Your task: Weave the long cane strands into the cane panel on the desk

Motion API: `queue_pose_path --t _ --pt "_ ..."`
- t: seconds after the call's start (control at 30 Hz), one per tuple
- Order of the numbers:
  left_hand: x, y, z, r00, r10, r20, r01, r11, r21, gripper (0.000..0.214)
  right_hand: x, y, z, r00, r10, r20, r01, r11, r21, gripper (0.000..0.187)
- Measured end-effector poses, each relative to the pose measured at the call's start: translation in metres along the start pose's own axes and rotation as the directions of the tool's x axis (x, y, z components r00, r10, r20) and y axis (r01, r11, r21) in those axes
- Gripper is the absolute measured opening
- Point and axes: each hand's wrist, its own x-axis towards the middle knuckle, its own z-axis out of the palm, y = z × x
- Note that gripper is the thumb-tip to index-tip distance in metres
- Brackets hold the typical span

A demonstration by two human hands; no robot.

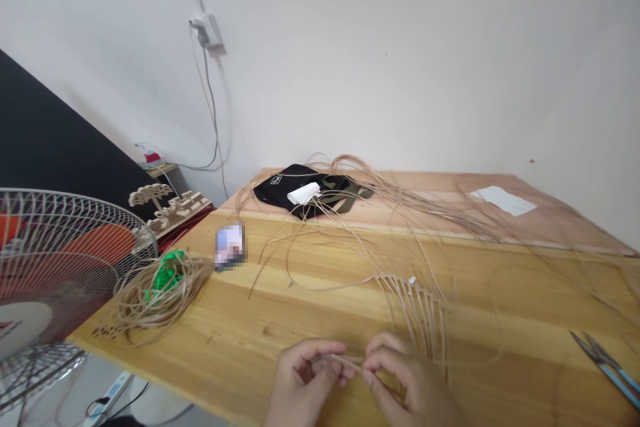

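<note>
Between my two hands runs a thin tan cane strand [353,365], low over the front of the wooden table. My left hand [307,373] pinches it between thumb and fingers. My right hand [400,373] grips the same strand a short way to the right, fingertips pressed together. Just beyond my right hand lies a partly woven piece of cane [420,300], its parallel strands running toward me and partly hidden behind that hand. Long loose strands spread from it toward the back of the table.
A coil of cane with green ties [167,280] sits at the left, beside a fan [75,260]. Blue-handled scissors [607,367] lie at the right. Farther back are a black bag [280,187], white paper [505,200] and a blurred-out rectangular item [230,245].
</note>
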Motion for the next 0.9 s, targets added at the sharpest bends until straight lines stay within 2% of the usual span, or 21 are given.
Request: queue_pose_path --t 0.17,0.5,0.7,0.9 --pt "0.0013 -0.0029 -0.0011 0.999 0.035 0.017 -0.035 0.999 0.033 0.026 -0.0003 0.001 0.0004 1.0 0.005 0.012 -0.004 1.0 -0.021 0.015" --pt "0.0031 -0.0077 -0.0011 1.0 -0.014 -0.003 0.014 0.998 0.061 0.027 0.0005 -0.0001 -0.0014 0.998 0.034 0.056 -0.034 0.999 0.008 0.015" --pt "0.0036 -0.0066 -0.0004 1.0 -0.021 0.0 0.021 0.998 0.062 0.028 -0.0001 0.0018 0.0004 0.999 0.031 0.039 -0.032 0.999 0.024 0.014" --pt "0.0032 -0.0064 -0.0013 1.0 -0.013 0.017 0.012 0.999 0.046 0.027 0.0001 0.0012 -0.0016 0.994 0.059 0.087 -0.06 0.998 0.011 0.014"
